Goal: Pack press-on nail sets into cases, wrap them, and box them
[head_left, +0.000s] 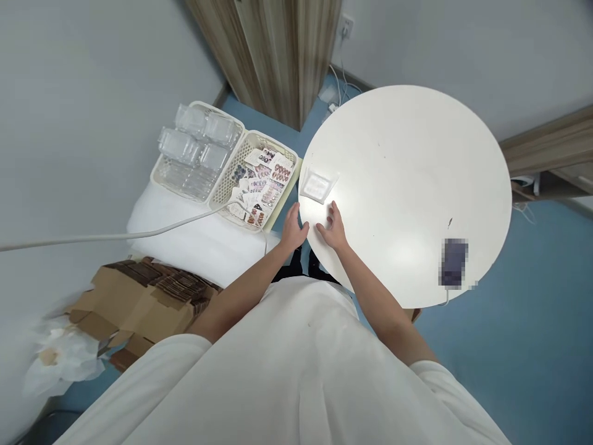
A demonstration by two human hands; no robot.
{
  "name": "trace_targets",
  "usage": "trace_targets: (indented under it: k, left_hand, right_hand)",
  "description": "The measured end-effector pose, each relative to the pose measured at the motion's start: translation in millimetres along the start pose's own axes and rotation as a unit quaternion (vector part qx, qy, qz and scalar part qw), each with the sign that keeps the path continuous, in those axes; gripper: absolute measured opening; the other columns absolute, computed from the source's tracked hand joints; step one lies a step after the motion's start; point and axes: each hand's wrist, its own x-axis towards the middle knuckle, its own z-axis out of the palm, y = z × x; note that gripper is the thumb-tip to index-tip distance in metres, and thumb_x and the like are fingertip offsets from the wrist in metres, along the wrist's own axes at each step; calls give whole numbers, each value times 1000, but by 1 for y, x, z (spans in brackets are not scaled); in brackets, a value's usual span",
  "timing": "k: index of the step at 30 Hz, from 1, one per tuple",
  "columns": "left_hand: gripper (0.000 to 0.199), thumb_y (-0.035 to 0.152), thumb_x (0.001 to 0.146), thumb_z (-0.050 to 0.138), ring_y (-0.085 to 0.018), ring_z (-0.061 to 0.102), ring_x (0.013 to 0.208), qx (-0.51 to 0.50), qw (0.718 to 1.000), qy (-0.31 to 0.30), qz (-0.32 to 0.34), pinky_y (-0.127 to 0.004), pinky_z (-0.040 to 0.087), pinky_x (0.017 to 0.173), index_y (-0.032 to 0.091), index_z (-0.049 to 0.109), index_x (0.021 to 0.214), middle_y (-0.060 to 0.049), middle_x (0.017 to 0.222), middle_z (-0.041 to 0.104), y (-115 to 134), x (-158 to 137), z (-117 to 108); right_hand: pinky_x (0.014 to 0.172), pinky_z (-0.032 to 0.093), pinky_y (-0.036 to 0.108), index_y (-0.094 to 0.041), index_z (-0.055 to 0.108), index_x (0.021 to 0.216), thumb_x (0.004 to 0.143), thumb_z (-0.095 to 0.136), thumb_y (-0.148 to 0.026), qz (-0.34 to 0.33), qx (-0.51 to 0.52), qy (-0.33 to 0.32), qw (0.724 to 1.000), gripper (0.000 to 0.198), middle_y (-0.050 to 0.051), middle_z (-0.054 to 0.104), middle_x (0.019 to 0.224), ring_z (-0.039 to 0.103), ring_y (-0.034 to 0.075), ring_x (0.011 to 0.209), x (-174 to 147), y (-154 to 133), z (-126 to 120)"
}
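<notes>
Wearing white shirt (pixel 296 364), holds left hand (pixel 293 231) and right hand (pixel 334 231) apart, fingers open and bent, near clear box (pixel 317 186) on left edge of table (pixel 417 179), beside basket (pixel 228 180) of cards (pixel 267 179).

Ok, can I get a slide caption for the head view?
Both hands, empty, near a clear plastic case on a round white table, a basket of cards to the left.
</notes>
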Motion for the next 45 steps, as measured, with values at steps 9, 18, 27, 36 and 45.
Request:
trace_targets:
  k: [9,18,27,36,45]
  left_hand:
    - [49,23,79,51,-25,43,123,9,999,35,-15,-43,41,99,17,43,127,-12,132,46,16,-61,-4]
    - [30,30,82,49,-20,59,101,-26,990,113,-82,-33,52,80,18,58,108,-8,112,62,-2,-134,-44]
    - [26,25,80,50,-20,59,96,45,944,293,-145,-37,48,87,18,59,103,-7,102,64,-60,-200,-110]
    - [72,46,71,60,-32,42,119,139,910,292,-260,-46,36,96,16,35,131,-16,128,46,-157,-293,-173]
    - [51,46,78,53,-31,42,117,160,933,202,-250,-45,39,92,18,50,120,-14,126,49,-197,-325,-186]
  right_hand:
    - [99,38,45,-22,17,141,75,56,-35,-22,4,-26,999,78,13,24,146,30,25,132,-58,9,-20]
    - [68,50,33,-17,48,119,81,47,-40,-126,2,-121,985,44,4,62,78,58,16,69,-78,-28,24]
    - [66,48,31,-20,59,101,78,51,-42,-240,-106,-305,915,33,2,63,77,56,15,64,-88,-80,119]
    - [77,47,36,-21,46,123,77,56,-29,-367,-315,-337,808,47,10,53,108,54,23,95,-137,-125,267]
    - [69,43,38,-16,55,95,84,41,-18,-287,-463,-244,802,18,15,63,84,59,27,80,-135,-137,316]
